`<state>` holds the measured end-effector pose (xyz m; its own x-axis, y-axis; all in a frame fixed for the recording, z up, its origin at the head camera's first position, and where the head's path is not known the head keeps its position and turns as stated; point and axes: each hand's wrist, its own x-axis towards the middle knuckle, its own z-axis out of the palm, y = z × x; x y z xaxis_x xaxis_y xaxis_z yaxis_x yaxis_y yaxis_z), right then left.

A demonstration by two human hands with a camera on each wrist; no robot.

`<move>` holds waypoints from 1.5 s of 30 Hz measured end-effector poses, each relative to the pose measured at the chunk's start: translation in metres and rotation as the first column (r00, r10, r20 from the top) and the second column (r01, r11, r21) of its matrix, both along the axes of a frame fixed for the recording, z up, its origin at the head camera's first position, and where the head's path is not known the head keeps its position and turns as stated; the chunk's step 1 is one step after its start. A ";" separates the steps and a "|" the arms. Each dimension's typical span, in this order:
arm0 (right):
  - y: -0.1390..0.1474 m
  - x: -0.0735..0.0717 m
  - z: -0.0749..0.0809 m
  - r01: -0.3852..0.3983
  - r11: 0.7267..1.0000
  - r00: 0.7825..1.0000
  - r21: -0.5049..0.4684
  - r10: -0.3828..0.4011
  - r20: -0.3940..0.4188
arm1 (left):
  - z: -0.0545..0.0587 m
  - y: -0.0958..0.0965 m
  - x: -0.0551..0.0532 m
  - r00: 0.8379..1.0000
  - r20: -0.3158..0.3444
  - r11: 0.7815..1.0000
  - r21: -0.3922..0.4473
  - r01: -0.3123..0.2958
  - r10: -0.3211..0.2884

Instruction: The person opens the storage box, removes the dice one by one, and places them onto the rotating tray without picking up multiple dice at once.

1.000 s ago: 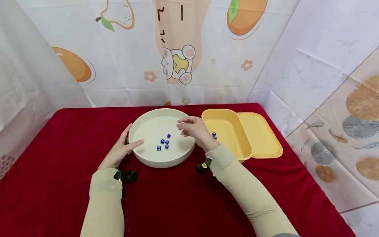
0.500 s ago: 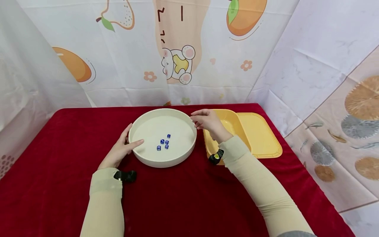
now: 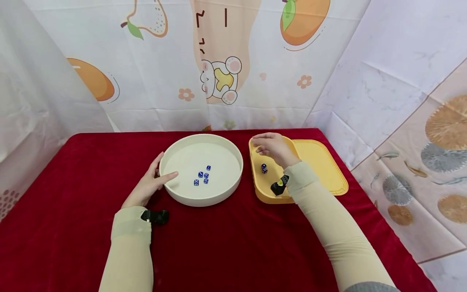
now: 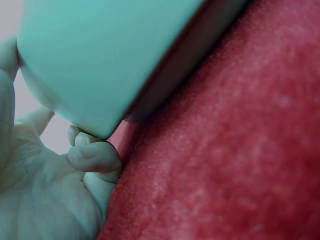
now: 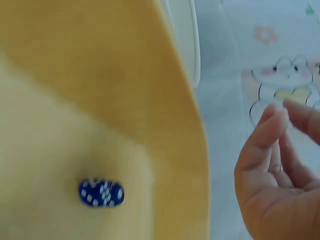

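Observation:
At the rim of a round cream tray, my left hand grips the left side, thumb over the edge. The left wrist view has its other fingers curled under the tray's outer wall. Several blue dice with white pips lie in the tray. My right hand hovers over the far part of a yellow box. Two blue dice sit together on the box's floor. In the right wrist view, thumb and fingertips come close together; whether something small is between them is hidden.
A flat yellow lid lies partly behind the box's right side. Red cloth covers the table. A patterned white curtain hangs along the back edge.
My right hand has moved right, from above the tray across its rim to above the yellow box. The left hand and the dice in the tray have stayed put.

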<state>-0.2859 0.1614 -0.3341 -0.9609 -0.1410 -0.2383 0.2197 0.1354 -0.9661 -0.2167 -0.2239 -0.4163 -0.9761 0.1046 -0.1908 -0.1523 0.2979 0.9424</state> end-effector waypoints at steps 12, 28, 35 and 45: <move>0.027 -0.013 -0.021 -0.033 0.999 0.998 -0.028 0.035 0.049 | -0.003 -0.001 -0.002 1.000 0.003 1.000 -0.011 -0.008 0.008; 0.045 -0.023 -0.045 -0.149 0.986 0.979 0.076 0.136 0.152 | -0.003 -0.001 -0.003 1.000 0.006 1.000 0.001 -0.019 0.019; 0.048 -0.025 -0.051 -0.193 0.976 0.969 0.104 0.172 0.178 | -0.004 -0.002 -0.003 1.000 0.012 1.000 -0.003 -0.021 0.021; 0.053 -0.028 -0.058 -0.282 0.940 0.945 0.191 0.238 0.226 | 0.002 0.000 -0.001 1.000 0.017 1.000 -0.008 -0.015 0.015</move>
